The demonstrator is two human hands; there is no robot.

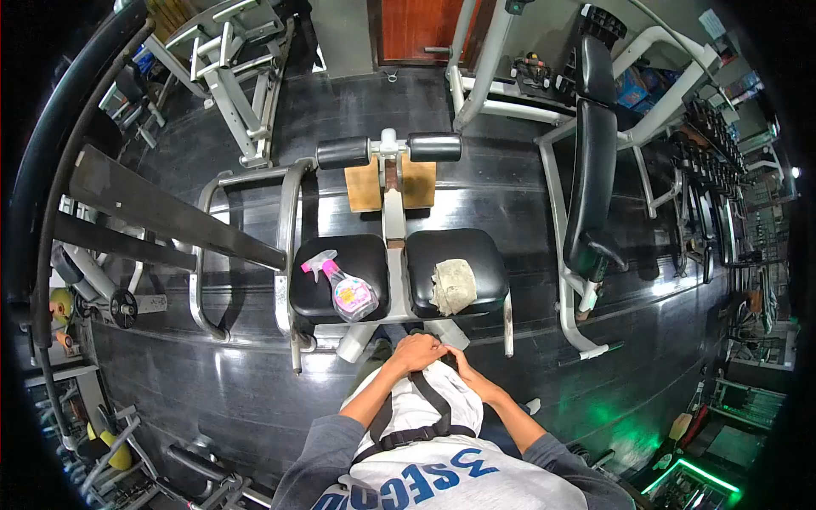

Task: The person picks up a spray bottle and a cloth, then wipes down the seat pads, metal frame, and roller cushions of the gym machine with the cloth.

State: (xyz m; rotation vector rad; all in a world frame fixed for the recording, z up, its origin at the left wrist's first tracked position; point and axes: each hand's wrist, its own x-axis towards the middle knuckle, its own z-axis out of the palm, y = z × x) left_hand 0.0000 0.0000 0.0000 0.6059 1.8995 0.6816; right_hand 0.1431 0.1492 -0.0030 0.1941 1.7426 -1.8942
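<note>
My left hand (416, 352) and my right hand (473, 376) meet in front of my waist, fingers curled and touching. A black strap (433, 395) hangs over my shirt just below them. Whatever lies between the fingers is hidden. Ahead, a spray bottle (354, 297) with a pink trigger head lies on its side on the left black seat pad (308, 293). On the right black seat pad (489, 251) rests a folded beige cloth (455, 286). Both hands are apart from the bottle and the cloth.
Two black foam rollers (433, 146) stand beyond the pads, above a wooden board (364, 187). Grey metal tubing (291, 238) borders the left side. To the right stands a machine with a tall black backrest (592, 174). A dumbbell rack (718, 153) lines the far right.
</note>
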